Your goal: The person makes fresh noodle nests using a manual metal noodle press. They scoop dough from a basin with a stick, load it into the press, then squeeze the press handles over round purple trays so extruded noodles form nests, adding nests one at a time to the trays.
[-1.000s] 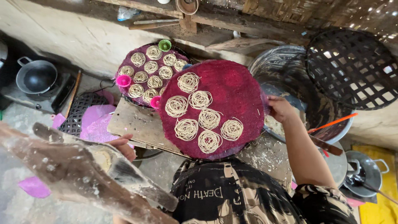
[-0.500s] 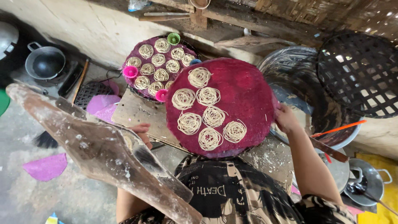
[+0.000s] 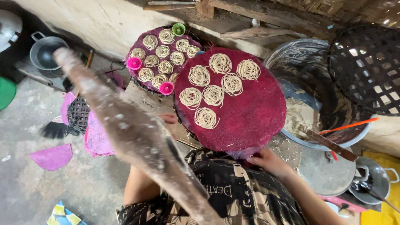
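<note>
— Where's the crimson tray (image 3: 246,112) now?

— On the tabletop (image 3: 287,148), in front of the person. It has been turned since a second ago: the noodle nests (image 3: 213,95) now sit on its far half, and the bare half faces the body.

— And the hands?

— The right hand (image 3: 268,162) has shifted from the side rim to the near rim, fingers closed on it. The left hand (image 3: 168,118) is at the left edge, mostly hidden by a blurred wooden lever (image 3: 137,133); I cannot tell its grip.

— Counts?

— Seven nests, as before. The rear tray (image 3: 137,83) holds about eleven, plus three small cups (image 3: 166,88): two pink, one green.
</note>
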`<state>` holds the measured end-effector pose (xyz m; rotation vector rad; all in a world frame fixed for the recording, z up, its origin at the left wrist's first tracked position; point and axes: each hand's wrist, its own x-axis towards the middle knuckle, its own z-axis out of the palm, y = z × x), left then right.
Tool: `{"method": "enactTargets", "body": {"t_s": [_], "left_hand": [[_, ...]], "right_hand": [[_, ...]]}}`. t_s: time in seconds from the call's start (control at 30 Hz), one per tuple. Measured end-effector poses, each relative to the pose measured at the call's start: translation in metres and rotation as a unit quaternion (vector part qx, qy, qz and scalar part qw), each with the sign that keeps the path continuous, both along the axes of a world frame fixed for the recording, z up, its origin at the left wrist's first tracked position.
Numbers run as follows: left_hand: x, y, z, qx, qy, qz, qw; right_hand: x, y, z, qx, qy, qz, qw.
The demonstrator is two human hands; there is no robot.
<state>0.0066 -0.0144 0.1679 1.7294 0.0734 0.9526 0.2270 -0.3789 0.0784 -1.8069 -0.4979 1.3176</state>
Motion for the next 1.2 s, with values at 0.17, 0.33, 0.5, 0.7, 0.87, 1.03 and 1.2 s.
{"method": "enactTargets", "body": {"t_s": [0.17,0.33,0.5,0.7,0.87,1.03,1.2], "left_hand": [[0.061,-0.005,0.004,0.053,0.075,-0.087,0.992],[0.147,-0.044,0.02,0.202,0.253,-0.145,0.935],[0.18,-0.041,0.071,0.259,0.108,-0.304,0.91],[0.238,-0.024,0.14,-0.219,-0.127,-0.624,0.74],[0.253,-0.06,0.124,-0.296,-0.131,-0.661,0.677],[0.263,-0.041,0.077,-0.36,-0.13,-0.638,0.669],[0.265,-0.041,0.028,-0.507,-0.172,-0.586,0.609]], "right_hand": [[0.033,-0.049,0.091,0.036,-0.063,0.137,0.988],[0.031,-0.023,0.139,0.311,0.121,0.118,0.935],[0.028,-0.01,0.169,0.3,0.098,0.052,0.948],[0.033,-0.036,0.169,0.276,0.31,0.127,0.901],[0.047,-0.071,0.175,0.256,0.344,0.125,0.895],[0.068,-0.076,0.167,0.184,0.254,0.073,0.947],[0.062,-0.074,0.14,0.169,0.216,0.001,0.962]]}}
